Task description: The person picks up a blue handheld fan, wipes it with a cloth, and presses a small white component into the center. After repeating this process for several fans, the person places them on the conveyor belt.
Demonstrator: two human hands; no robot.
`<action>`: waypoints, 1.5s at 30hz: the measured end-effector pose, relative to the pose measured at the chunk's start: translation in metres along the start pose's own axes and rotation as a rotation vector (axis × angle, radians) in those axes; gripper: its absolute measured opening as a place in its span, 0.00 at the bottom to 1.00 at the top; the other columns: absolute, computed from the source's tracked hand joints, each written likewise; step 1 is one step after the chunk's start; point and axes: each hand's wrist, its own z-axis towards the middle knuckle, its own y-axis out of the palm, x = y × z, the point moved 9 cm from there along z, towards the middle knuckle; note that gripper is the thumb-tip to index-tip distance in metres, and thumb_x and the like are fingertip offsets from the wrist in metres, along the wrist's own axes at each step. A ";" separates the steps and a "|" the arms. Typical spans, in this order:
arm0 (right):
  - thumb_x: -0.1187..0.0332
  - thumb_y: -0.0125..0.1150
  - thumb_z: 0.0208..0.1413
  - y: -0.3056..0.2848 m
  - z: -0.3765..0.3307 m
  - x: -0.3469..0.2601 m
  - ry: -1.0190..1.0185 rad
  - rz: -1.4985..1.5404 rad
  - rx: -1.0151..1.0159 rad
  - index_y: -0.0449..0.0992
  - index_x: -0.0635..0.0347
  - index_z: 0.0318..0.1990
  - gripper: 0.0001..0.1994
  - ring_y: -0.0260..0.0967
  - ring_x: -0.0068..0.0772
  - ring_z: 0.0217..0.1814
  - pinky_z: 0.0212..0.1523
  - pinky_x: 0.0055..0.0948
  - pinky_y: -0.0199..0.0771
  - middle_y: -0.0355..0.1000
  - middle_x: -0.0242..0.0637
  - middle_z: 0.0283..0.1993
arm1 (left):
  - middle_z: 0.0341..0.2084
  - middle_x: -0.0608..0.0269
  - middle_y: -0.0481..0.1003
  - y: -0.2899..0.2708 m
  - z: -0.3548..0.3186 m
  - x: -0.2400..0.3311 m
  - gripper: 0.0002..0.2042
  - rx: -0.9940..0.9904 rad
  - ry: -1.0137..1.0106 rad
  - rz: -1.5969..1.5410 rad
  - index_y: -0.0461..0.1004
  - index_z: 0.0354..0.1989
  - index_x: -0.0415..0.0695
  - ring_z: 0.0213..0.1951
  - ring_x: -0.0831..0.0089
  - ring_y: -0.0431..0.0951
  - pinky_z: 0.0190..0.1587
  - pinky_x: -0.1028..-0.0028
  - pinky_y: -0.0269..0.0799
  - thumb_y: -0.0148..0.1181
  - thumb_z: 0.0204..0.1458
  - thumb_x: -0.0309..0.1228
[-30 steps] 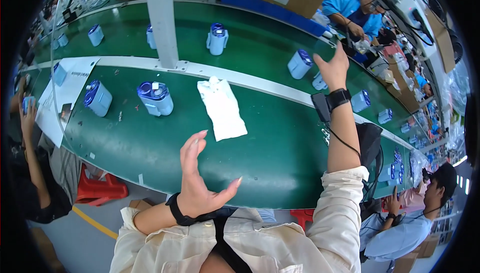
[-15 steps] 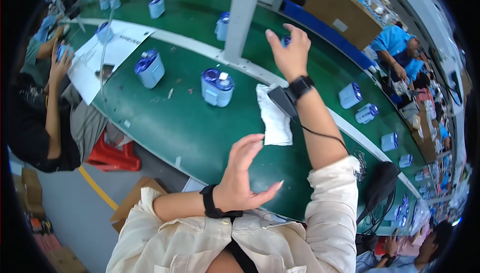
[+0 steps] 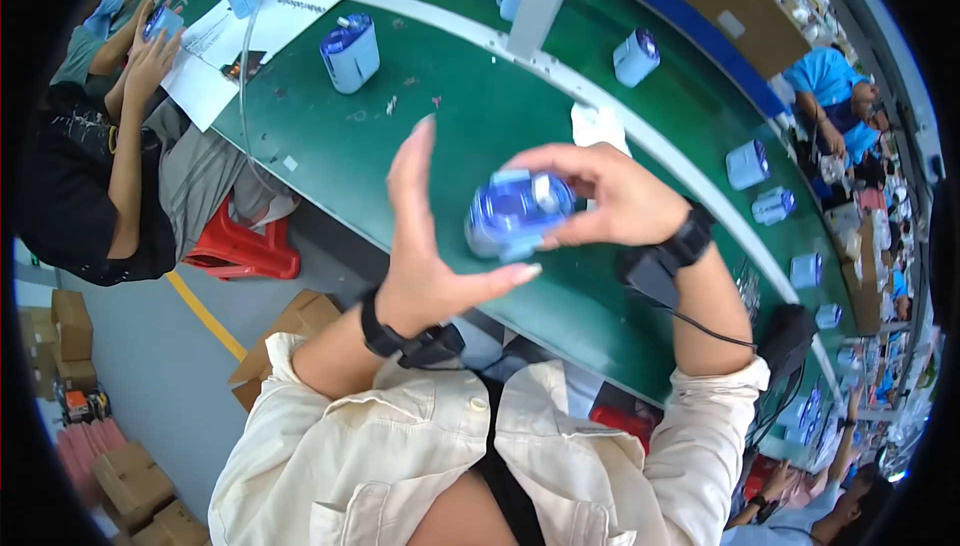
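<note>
My right hand (image 3: 625, 196) grips a light-blue plastic container (image 3: 515, 211) with a dark-blue lid and a small white piece on top. Its fingers and thumb close on the container's right side, above the green table. To the left, my left hand (image 3: 425, 236) is open, fingers raised and thumb stretched out under the container's near edge; I cannot tell whether the thumb touches it. A white cloth (image 3: 598, 126) lies behind my right hand, which partly hides it. Another such container (image 3: 350, 56) stands on the table further left.
A pale rail (image 3: 470, 21) divides the green table (image 3: 310, 171) from a belt carrying several similar containers, one (image 3: 637, 58) just beyond the rail. A grey post (image 3: 545, 1) rises from the rail. At left, a person handles a container beside a white sheet (image 3: 205, 66) and red stool (image 3: 245, 241).
The container that stood in front of me has left its spot, and my right hand, earlier stretched over the belt, now holds one close in. My view has shifted; my left hand stays open.
</note>
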 end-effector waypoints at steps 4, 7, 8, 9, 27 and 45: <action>0.77 0.71 0.40 0.043 -0.040 -0.043 -0.204 -0.177 -0.108 0.70 0.64 0.57 0.31 0.72 0.39 0.52 0.55 0.33 0.71 0.73 0.43 0.49 | 0.57 0.50 0.63 0.053 -0.023 0.020 0.57 -0.713 -0.278 -0.806 0.43 0.70 0.37 0.61 0.58 0.63 0.66 0.62 0.54 0.79 0.32 0.34; 0.75 0.71 0.40 0.048 -0.067 -0.065 -0.225 -0.336 0.093 0.72 0.65 0.55 0.29 0.72 0.41 0.51 0.54 0.34 0.70 0.74 0.42 0.48 | 0.55 0.50 0.66 0.054 -0.028 0.032 0.54 -0.635 -0.188 -0.635 0.48 0.68 0.37 0.56 0.59 0.68 0.62 0.63 0.59 0.79 0.32 0.35; 0.75 0.71 0.40 0.041 -0.080 -0.071 -0.168 -0.398 0.283 0.74 0.65 0.53 0.27 0.72 0.43 0.50 0.53 0.35 0.70 0.74 0.42 0.47 | 0.55 0.50 0.66 0.058 -0.031 0.032 0.54 -0.642 -0.192 -0.645 0.48 0.68 0.37 0.56 0.59 0.68 0.62 0.63 0.59 0.79 0.32 0.35; 0.75 0.71 0.39 0.034 -0.095 -0.075 -0.111 -0.460 0.470 0.75 0.65 0.51 0.26 0.72 0.45 0.48 0.52 0.35 0.71 0.73 0.43 0.46 | 0.54 0.49 0.66 0.055 -0.030 0.030 0.52 -0.569 -0.134 -0.399 0.51 0.67 0.37 0.55 0.57 0.69 0.60 0.63 0.61 0.78 0.33 0.35; 0.80 0.67 0.48 0.044 -0.159 -0.055 -0.079 -0.133 0.932 0.79 0.67 0.34 0.05 0.70 0.28 0.34 0.35 0.24 0.69 0.73 0.37 0.31 | 0.48 0.50 0.70 0.081 -0.057 0.060 0.47 -0.572 -0.060 -0.128 0.61 0.62 0.38 0.48 0.53 0.71 0.51 0.62 0.68 0.79 0.29 0.37; 0.81 0.66 0.45 0.053 -0.161 -0.082 -0.175 -0.680 0.925 0.80 0.69 0.34 0.07 0.68 0.30 0.29 0.29 0.24 0.66 0.72 0.39 0.29 | 0.50 0.54 0.69 0.086 -0.062 0.058 0.53 -0.650 -0.108 -0.227 0.56 0.65 0.37 0.52 0.68 0.72 0.56 0.71 0.66 0.82 0.28 0.34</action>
